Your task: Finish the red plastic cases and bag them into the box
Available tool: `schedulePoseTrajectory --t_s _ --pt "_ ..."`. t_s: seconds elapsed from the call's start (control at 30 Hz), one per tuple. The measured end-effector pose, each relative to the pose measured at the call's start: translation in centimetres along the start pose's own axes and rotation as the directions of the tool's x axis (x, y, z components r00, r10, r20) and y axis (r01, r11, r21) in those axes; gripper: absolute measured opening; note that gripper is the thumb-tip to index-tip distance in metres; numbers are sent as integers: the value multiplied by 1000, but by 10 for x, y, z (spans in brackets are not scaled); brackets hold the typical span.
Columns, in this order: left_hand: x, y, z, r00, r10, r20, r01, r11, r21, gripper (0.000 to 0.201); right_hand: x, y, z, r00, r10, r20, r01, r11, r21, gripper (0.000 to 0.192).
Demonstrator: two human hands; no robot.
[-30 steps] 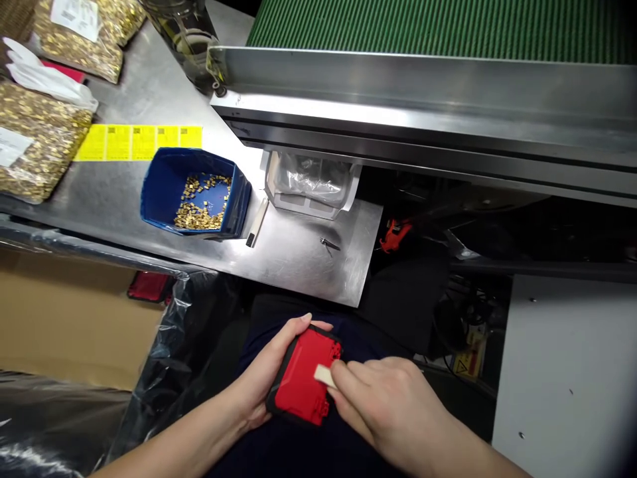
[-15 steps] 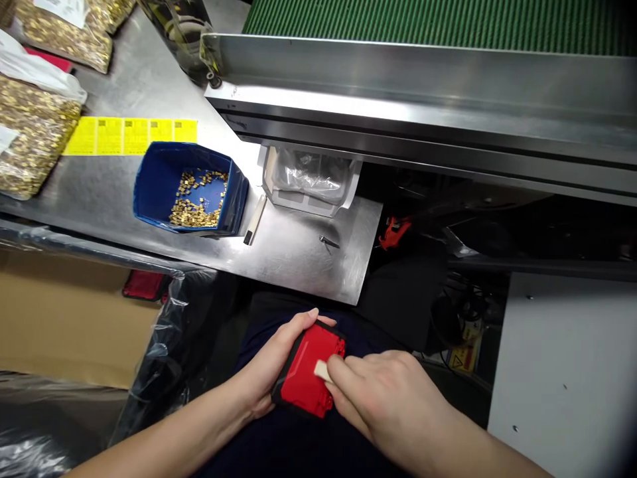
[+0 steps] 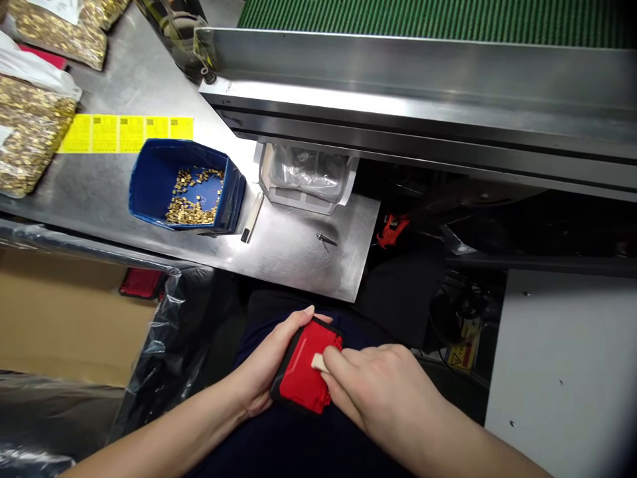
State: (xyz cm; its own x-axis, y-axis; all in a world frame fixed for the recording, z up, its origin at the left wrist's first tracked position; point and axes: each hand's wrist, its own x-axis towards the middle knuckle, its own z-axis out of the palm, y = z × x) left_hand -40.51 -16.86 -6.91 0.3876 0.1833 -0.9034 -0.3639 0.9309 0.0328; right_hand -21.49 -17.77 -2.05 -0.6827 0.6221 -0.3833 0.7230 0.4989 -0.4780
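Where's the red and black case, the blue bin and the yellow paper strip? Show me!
Red and black case (image 3: 301,372), head view: its red face.
Blue bin (image 3: 149,178), head view: its inside, left of the gold bits (image 3: 192,211).
Yellow paper strip (image 3: 118,135), head view: its middle.

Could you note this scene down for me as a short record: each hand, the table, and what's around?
Left hand: holds a red case
Right hand: grips a pale flat stick over the case's face
Metal table: blue bin with small gold pieces; yellow labels
Left side: similar red item on a brown surface
Top: green ribbed surface
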Motion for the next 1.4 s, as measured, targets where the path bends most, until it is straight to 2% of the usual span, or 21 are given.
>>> schedulePoseTrajectory --t_s 0.47,0.63,0.77,0.9,0.97,1.0,1.07,1.13,1.2,1.23,1.3,1.4 --pt "2 -6 0 1000 28 -6 -28 1000 -10 47 -3 1 5 999 14 -52 -15 1000 -19 11" --pt "1 -5 1 1000 30 -2 -30 1000 -9 47 -2 4 2 999 21 -34 -22 999 -35 11" --pt "0 -5 0 1000 18 19 -18 1000 -8 47 -3 4 1 1000 -29 -10 29 1000 -7 9" --pt "3 -5 -6 999 27 27 -26 999 -21 50 -2 3 1 999 11 -31 -11 1000 -13 10" --pt "5 -6 -9 998 8 55 -6 999 -37 52 1 6 -5 1000 -13 -16 14 999 50 12" --pt "6 -6 -10 996 3 87 1 999 -51 52 2 9 -9 999 -26 -21 29 990 135 10" --pt "7 -7 -13 984 20 176 -4 996 -91 52 0 18 -21 993 47 -111 -4 932 362 11" --pt "7 -8 -15 966 58 253 -24 990 -136 53 -8 29 -32 943 259 -207 -111 834 541 13" --pt "7 -9 -16 955 78 287 -31 986 -164 55 -18 37 -38 882 417 -220 -203 757 621 11" --pt "6 -9 -16 954 80 289 -31 985 -171 56 -22 39 -39 879 434 -200 -222 742 633 11" --pt "6 -9 -16 960 78 269 -32 985 -169 55 -25 38 -38 919 371 -131 -213 750 626 9" --pt "5 -8 -15 977 75 197 -45 988 -151 51 -18 27 -28 983 179 -38 -130 827 547 7"
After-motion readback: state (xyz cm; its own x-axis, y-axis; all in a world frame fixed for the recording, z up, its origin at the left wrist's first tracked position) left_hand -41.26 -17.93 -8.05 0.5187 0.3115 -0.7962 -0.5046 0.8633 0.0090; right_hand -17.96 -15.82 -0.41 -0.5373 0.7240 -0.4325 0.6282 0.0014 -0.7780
